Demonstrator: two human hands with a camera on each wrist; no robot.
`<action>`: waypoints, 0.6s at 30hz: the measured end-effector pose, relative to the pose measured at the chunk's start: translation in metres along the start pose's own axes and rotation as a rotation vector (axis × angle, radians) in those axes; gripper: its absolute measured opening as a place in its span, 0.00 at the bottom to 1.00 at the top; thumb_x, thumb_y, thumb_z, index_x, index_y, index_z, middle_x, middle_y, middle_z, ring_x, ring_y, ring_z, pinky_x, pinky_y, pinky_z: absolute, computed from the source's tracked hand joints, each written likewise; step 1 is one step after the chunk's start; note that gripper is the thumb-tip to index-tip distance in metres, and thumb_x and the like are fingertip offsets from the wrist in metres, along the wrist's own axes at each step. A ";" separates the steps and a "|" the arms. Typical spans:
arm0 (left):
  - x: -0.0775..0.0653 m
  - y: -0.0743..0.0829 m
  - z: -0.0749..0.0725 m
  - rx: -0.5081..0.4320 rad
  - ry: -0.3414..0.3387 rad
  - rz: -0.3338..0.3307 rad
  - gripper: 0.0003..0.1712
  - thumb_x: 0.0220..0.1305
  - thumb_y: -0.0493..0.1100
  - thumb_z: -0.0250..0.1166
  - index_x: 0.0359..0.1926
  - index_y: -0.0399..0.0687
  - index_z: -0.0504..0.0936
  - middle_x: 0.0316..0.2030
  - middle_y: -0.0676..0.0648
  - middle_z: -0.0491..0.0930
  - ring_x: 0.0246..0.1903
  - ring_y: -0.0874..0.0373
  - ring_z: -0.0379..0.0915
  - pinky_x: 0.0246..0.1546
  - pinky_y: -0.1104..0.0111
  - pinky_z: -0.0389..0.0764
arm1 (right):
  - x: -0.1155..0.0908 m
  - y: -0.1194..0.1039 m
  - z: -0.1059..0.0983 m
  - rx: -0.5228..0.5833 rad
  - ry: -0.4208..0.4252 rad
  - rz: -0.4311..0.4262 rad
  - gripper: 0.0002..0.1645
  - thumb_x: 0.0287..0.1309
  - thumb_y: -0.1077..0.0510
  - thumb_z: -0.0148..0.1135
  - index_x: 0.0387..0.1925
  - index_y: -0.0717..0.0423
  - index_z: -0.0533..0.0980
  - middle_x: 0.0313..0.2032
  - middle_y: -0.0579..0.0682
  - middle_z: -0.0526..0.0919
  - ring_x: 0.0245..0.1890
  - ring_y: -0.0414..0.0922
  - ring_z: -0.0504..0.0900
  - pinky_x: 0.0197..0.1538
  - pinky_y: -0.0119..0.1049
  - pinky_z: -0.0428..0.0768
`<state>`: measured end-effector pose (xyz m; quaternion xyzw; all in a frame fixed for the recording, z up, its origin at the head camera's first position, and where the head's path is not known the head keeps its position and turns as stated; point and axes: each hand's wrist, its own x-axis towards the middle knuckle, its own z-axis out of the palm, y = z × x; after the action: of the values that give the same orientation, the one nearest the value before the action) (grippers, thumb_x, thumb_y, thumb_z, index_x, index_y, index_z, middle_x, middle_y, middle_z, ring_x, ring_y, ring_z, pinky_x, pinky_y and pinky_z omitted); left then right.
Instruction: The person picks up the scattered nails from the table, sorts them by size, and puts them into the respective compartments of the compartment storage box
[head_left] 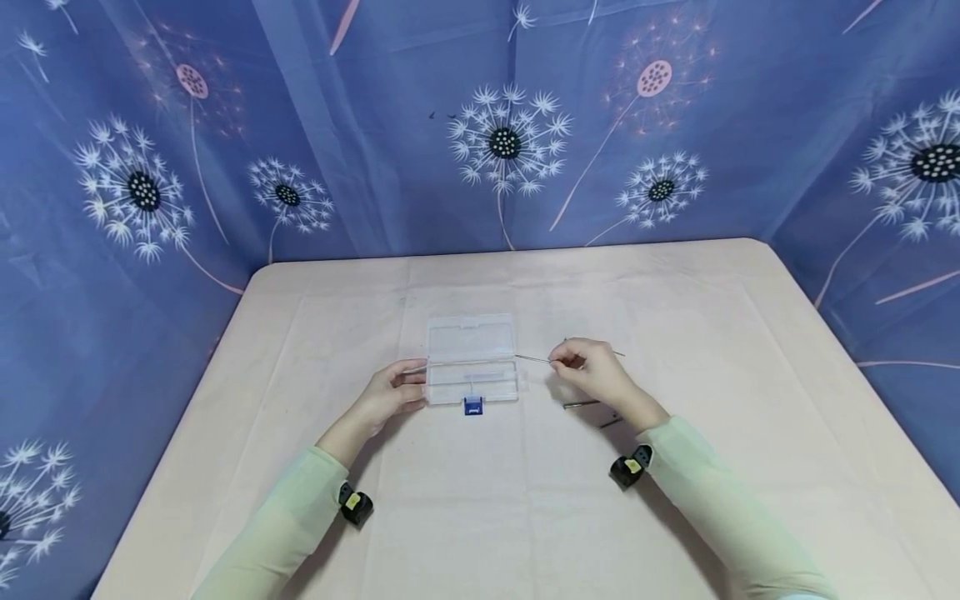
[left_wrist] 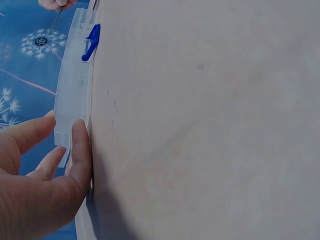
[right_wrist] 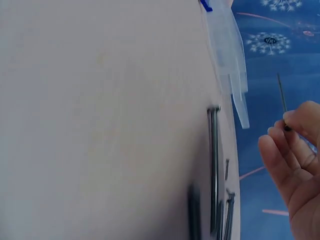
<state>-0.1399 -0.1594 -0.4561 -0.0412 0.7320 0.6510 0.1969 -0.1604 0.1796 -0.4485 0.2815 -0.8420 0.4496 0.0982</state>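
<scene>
A clear plastic box (head_left: 444,398) with its lid (head_left: 471,337) folded back lies on the table, a blue latch (head_left: 473,407) on its near side. My left hand (head_left: 392,395) grips the box's left end; the left wrist view has thumb and fingers (left_wrist: 81,155) on either side of that end. To the right of the box, my right hand (head_left: 592,367) pinches a thin metal nail (head_left: 534,359) by its head end. Its shaft points left, the tip overlapping the box's right edge in the head view. In the right wrist view, the dark nail head shows at the fingertips (right_wrist: 302,117).
Several long nails (right_wrist: 214,170) lie on the table beneath and beside my right hand, with a small short one (right_wrist: 227,170) among them. The pale tablecloth (head_left: 465,517) reaches back to a blue dandelion-print curtain (head_left: 390,167).
</scene>
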 end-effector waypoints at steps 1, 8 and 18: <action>0.000 0.000 0.000 0.002 -0.001 0.002 0.32 0.62 0.28 0.57 0.67 0.32 0.61 0.59 0.27 0.67 0.41 0.61 0.76 0.49 0.65 0.83 | 0.002 -0.002 0.002 0.000 0.003 0.010 0.05 0.49 0.73 0.63 0.29 0.63 0.81 0.24 0.52 0.83 0.26 0.33 0.76 0.27 0.26 0.79; 0.000 0.001 0.000 0.033 -0.004 0.004 0.32 0.63 0.30 0.57 0.68 0.33 0.61 0.59 0.28 0.68 0.44 0.58 0.76 0.50 0.64 0.83 | 0.009 -0.016 0.018 0.049 0.020 0.127 0.04 0.50 0.72 0.64 0.30 0.67 0.81 0.27 0.56 0.85 0.27 0.38 0.79 0.30 0.25 0.81; -0.003 0.001 0.001 0.048 0.003 0.023 0.31 0.63 0.29 0.57 0.67 0.32 0.61 0.58 0.28 0.69 0.43 0.58 0.76 0.49 0.65 0.83 | 0.019 -0.027 0.038 0.100 0.063 0.205 0.03 0.50 0.71 0.65 0.30 0.67 0.81 0.28 0.58 0.85 0.26 0.40 0.80 0.31 0.24 0.80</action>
<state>-0.1377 -0.1592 -0.4543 -0.0289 0.7482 0.6353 0.1892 -0.1572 0.1297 -0.4434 0.1842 -0.8393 0.5075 0.0638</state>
